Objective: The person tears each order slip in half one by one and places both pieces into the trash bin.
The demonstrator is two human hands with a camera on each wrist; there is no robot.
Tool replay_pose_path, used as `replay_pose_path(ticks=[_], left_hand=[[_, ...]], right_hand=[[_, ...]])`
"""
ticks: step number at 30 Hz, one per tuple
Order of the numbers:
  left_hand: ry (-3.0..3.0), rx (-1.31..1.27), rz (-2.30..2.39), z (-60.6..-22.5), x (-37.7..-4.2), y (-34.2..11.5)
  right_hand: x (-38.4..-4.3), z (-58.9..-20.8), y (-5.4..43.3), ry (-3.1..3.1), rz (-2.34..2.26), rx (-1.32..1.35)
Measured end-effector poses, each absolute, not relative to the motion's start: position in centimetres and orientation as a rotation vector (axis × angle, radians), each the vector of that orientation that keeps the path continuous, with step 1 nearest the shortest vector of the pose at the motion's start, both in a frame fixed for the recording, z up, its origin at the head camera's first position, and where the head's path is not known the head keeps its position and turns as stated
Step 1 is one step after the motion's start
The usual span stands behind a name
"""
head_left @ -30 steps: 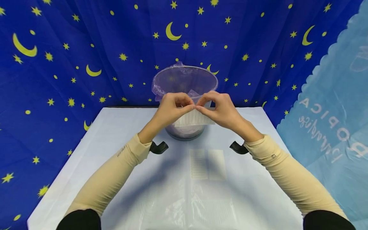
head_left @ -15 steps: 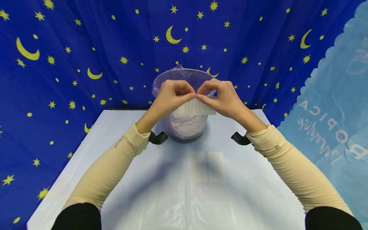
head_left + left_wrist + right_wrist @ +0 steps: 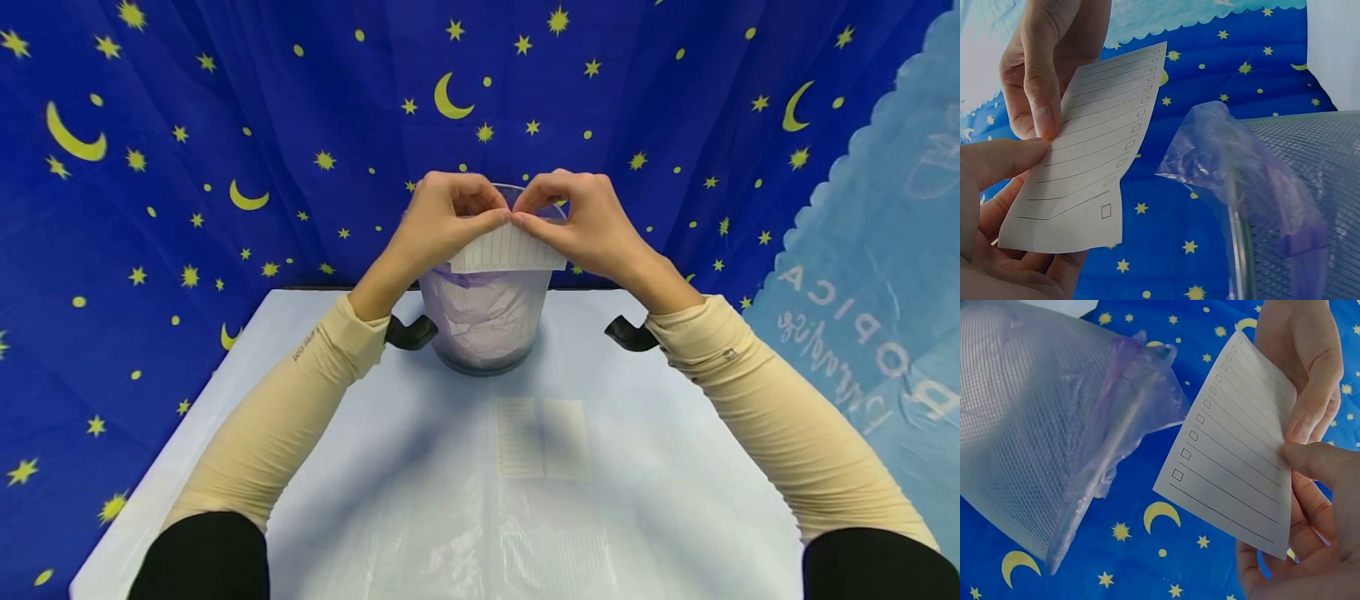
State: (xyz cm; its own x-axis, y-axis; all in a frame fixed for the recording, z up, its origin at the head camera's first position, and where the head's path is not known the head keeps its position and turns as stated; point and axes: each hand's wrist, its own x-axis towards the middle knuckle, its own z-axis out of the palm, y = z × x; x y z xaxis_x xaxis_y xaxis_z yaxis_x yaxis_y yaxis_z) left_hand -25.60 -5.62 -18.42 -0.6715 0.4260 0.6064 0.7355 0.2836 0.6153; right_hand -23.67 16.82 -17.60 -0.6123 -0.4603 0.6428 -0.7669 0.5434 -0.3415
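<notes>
A lined checklist sheet [image 3: 506,250] with a row of small tick boxes is held up between both hands. My left hand [image 3: 442,208] pinches its top edge near the middle between thumb and fingers. Right beside it, my right hand [image 3: 588,221] pinches the same edge, the two thumb tips almost together. In the left wrist view the paper [image 3: 1094,137] bends slightly and looks whole. Behind and below the sheet stands a mesh wastebasket [image 3: 487,321] lined with a thin purple plastic bag [image 3: 1147,381]. The sheet overlaps the basket's front rim in the head view.
Two small paper pieces [image 3: 566,437], one of them lined, lie side by side on the white table [image 3: 360,517]. A blue star-and-moon curtain [image 3: 315,100] hangs behind the table, and a light blue cloth [image 3: 885,275] hangs at the right.
Both hands have risen together with the sheet, from in front of the wastebasket up to its rim, uncovering more of the basket's front. The view has tilted slightly. The grip looks the same.
</notes>
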Motion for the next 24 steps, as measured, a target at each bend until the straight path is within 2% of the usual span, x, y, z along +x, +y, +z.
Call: replay_pose_path(ticks=[24], left_hand=[[-2.291,-0.981,-1.215,-15.4,-27.9,-5.3]], right_hand=[[-26.4,-15.4,16.9,-2.304,0.829,0.967]])
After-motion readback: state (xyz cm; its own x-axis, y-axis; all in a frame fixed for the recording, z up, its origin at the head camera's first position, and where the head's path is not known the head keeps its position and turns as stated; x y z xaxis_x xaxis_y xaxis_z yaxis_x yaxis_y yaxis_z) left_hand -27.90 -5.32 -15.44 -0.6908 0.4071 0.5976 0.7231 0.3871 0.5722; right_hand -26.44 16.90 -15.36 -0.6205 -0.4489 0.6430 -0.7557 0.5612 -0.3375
